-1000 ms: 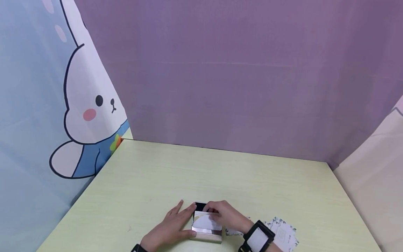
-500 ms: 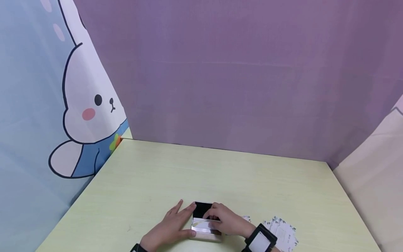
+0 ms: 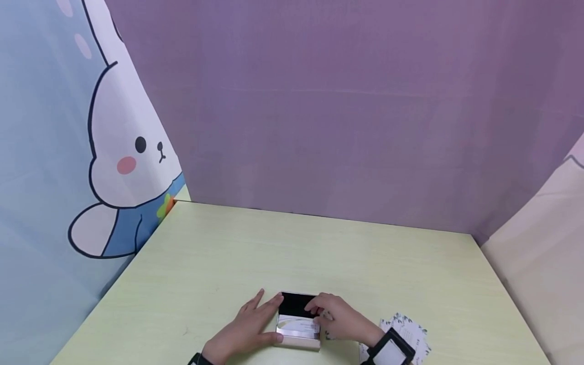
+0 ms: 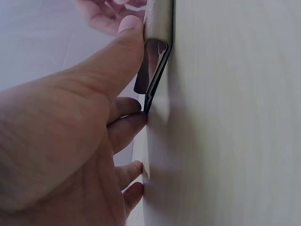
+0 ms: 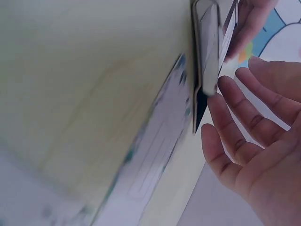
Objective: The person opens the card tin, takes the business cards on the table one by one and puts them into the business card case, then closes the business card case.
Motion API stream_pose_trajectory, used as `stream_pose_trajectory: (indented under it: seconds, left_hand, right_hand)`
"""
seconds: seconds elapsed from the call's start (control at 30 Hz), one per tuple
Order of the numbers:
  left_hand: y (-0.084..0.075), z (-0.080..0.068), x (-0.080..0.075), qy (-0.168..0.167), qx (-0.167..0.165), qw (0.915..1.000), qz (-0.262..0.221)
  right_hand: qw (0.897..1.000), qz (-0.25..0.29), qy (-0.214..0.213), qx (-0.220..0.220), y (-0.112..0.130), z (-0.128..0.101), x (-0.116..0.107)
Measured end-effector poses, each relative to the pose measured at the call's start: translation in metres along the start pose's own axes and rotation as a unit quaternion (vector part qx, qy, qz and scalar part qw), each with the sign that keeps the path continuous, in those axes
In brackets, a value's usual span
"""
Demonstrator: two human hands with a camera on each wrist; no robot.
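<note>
inside the case (image 3: 297,344) lies a white card (image 3: 297,324), left hand (image 3: 247,324) spread, right hand (image 3: 338,315) loose, neither gripping

The table (image 3: 283,248) leaves room beyond the case (image 3: 293,305); fingers (image 3: 274,302) flank it, a card (image 5: 157,136) apparently lying rightward.

A white card (image 3: 294,323) lies inside the open, black-lined case (image 3: 292,305).
</note>
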State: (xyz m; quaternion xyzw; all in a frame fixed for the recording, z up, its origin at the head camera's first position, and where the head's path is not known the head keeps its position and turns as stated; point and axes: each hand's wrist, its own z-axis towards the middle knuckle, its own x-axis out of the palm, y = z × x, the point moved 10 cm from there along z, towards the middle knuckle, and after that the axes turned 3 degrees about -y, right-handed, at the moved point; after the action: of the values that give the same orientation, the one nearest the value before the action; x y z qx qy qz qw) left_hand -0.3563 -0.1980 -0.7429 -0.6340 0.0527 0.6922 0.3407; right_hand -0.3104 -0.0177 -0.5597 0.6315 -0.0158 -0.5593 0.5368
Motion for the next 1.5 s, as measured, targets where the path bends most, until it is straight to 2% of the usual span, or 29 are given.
stream_pose_trajectory:
  seconds: [0.1,0.17,0.33,0.4,0.5,0.6,0.77,0.9,1.0,1.07,1.27,1.33,1.43,1.5]
  left_hand:
    - [0.009,0.000,0.011,-0.003,0.000,0.9999,0.010]
    - [0.016,0.001,0.020,-0.003,0.002,0.9999,0.011]
    - [0.048,0.003,0.056,0.002,0.007,0.9996,0.029]
    - [0.057,0.004,0.067,-0.001,0.012,0.9993,0.034]
    - [0.059,0.004,0.068,-0.010,0.020,0.9992,0.034]
    - [0.060,0.004,0.067,-0.014,0.020,0.9992,0.033]
    - [0.057,0.004,0.061,-0.012,0.022,0.9992,0.033]
    - [0.055,0.004,0.057,-0.014,0.026,0.9992,0.029]
    - [0.056,0.004,0.057,-0.018,0.027,0.9992,0.022]
    - [0.058,0.006,0.058,-0.020,0.028,0.9993,0.018]
    - [0.070,0.007,0.068,-0.016,0.023,0.9993,0.025]
    - [0.073,0.006,0.070,-0.019,0.026,0.9990,0.031]
    - [0.075,0.004,0.073,-0.020,0.029,0.9987,0.038]
    - [0.076,0.003,0.074,-0.019,0.029,0.9986,0.040]
  right_hand:
    - [0.999,-0.011,-0.003,0.031,0.002,-0.009,-0.013]
    - [0.997,-0.032,-0.006,0.065,-0.015,-0.016,-0.014]
    - [0.988,-0.073,-0.004,0.137,-0.051,-0.032,-0.014]
    - [0.986,-0.076,-0.004,0.151,-0.050,-0.037,-0.019]
    - [0.983,-0.082,-0.011,0.166,-0.055,-0.044,-0.025]
    - [0.980,-0.089,-0.016,0.175,-0.073,-0.049,-0.022]
    - [0.976,-0.120,-0.027,0.179,-0.126,-0.056,-0.005]
    - [0.976,-0.124,-0.025,0.179,-0.168,-0.056,0.010]
    - [0.976,-0.120,-0.019,0.181,-0.184,-0.055,0.017]
    - [0.976,-0.118,-0.017,0.182,-0.186,-0.052,0.015]
    - [0.972,-0.128,-0.014,0.197,-0.148,-0.043,-0.002]
    - [0.969,-0.144,-0.014,0.202,-0.144,-0.043,-0.003]
    - [0.971,-0.132,-0.020,0.199,-0.138,-0.042,-0.003]
    - [0.976,-0.118,-0.021,0.182,-0.134,-0.041,-0.001]
